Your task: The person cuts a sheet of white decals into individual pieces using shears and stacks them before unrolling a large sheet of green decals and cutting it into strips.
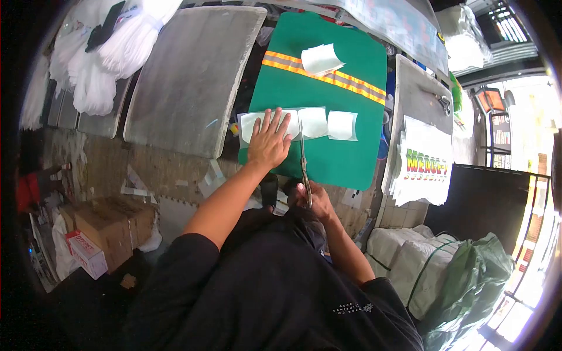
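Note:
My left hand (270, 142) lies spread and flat on a white strip (312, 122) with rounded white patches, on a green cloth (336, 161) with an orange and silver band. My right hand (314, 200) is closed around the handles of the scissors (304, 167), whose blades reach up into the strip between two patches. Just right of the strip lies a separate white piece (342, 125). Higher on the cloth, a small stack of white pieces (321, 59) covers part of the band.
A grey board (193, 76) stands left of the cloth. Printed white sheets (422, 167) and another pair of scissors (445, 104) lie on the right board. White bundles hang upper left. Cardboard boxes (105, 225) sit lower left, wrapped sacks (418, 263) lower right.

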`<action>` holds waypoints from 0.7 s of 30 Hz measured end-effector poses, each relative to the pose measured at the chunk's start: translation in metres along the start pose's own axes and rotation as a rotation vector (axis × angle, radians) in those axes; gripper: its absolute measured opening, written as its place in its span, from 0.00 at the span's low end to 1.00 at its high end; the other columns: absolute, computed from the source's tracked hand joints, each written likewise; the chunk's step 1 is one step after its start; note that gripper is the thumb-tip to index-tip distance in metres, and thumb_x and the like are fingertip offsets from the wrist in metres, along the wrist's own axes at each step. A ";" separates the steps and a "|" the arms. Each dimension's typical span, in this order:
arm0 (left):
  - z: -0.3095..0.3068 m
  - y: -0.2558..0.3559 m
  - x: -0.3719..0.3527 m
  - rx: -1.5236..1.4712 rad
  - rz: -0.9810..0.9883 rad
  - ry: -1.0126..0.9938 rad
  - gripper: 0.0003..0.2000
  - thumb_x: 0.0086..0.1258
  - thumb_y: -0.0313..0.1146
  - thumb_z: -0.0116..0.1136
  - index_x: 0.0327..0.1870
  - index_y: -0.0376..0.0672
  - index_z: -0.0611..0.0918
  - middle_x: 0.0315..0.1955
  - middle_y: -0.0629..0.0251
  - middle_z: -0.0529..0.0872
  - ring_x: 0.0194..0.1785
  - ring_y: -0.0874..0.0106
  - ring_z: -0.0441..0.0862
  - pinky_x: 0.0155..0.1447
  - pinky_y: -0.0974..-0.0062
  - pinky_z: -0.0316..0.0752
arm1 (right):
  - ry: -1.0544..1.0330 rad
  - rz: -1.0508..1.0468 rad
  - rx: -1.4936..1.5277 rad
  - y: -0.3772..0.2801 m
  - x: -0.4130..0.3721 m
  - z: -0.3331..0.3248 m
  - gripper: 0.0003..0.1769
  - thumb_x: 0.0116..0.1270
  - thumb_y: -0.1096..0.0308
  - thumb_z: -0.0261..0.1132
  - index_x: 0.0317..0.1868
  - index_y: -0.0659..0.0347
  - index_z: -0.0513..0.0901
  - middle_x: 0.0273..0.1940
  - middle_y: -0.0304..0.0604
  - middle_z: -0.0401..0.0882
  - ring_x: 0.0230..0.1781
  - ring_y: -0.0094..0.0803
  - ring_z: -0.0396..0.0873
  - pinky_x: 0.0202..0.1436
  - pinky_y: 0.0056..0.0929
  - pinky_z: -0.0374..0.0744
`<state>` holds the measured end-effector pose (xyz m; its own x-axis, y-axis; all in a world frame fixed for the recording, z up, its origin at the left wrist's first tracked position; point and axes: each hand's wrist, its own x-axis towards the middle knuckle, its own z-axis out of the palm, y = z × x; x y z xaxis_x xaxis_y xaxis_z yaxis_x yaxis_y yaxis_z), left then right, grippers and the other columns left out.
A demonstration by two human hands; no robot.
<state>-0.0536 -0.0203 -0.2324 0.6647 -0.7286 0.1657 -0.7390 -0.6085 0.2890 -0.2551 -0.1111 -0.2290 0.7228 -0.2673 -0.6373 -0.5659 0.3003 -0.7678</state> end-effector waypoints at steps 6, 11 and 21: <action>0.001 -0.001 -0.001 0.040 -0.009 -0.014 0.28 0.74 0.46 0.45 0.75 0.50 0.63 0.75 0.57 0.60 0.77 0.54 0.55 0.75 0.49 0.54 | 0.018 0.004 -0.042 -0.013 -0.007 -0.001 0.28 0.65 0.43 0.69 0.35 0.66 0.78 0.26 0.37 0.76 0.26 0.24 0.73 0.31 0.26 0.72; 0.000 -0.001 0.000 0.044 -0.008 -0.022 0.29 0.74 0.45 0.45 0.75 0.50 0.63 0.75 0.56 0.59 0.77 0.54 0.55 0.75 0.50 0.54 | 0.013 0.005 -0.024 -0.015 -0.008 -0.002 0.24 0.67 0.48 0.69 0.35 0.66 0.78 0.25 0.37 0.77 0.25 0.23 0.73 0.30 0.25 0.72; 0.000 0.000 0.000 0.058 0.002 -0.025 0.29 0.75 0.45 0.45 0.75 0.48 0.62 0.75 0.54 0.59 0.77 0.54 0.55 0.75 0.52 0.55 | 0.027 -0.025 -0.096 -0.017 -0.009 -0.006 0.20 0.67 0.54 0.70 0.33 0.66 0.79 0.24 0.37 0.79 0.24 0.22 0.74 0.29 0.25 0.73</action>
<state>-0.0534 -0.0199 -0.2324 0.6604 -0.7373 0.1423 -0.7462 -0.6233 0.2338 -0.2543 -0.1190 -0.2106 0.7268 -0.2983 -0.6187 -0.5844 0.2047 -0.7852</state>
